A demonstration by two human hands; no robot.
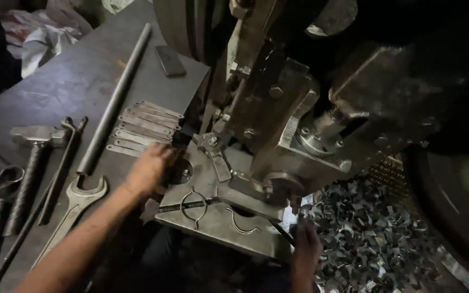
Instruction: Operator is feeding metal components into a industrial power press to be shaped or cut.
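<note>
My left hand [149, 169] reaches to the left edge of a heavy press machine [278, 119], resting against the machine's steel base plate [213, 220] beside a round hole; whether it grips anything is hidden. Just past the fingers lies a row of flat metal strips [145, 126]. A thin dark strip [185, 205] runs across the base plate under the press head. My right hand [305, 247] is at the plate's right front edge, fingers curled near the end of that strip, dim and partly hidden.
A long steel rod [112, 103], an open-end spanner [74, 206], a hammer [31, 163] and other bar tools lie on the dark workbench [55, 81] at left. A heap of small stamped metal pieces [370, 239] fills the lower right. A large wheel [462, 195] stands at far right.
</note>
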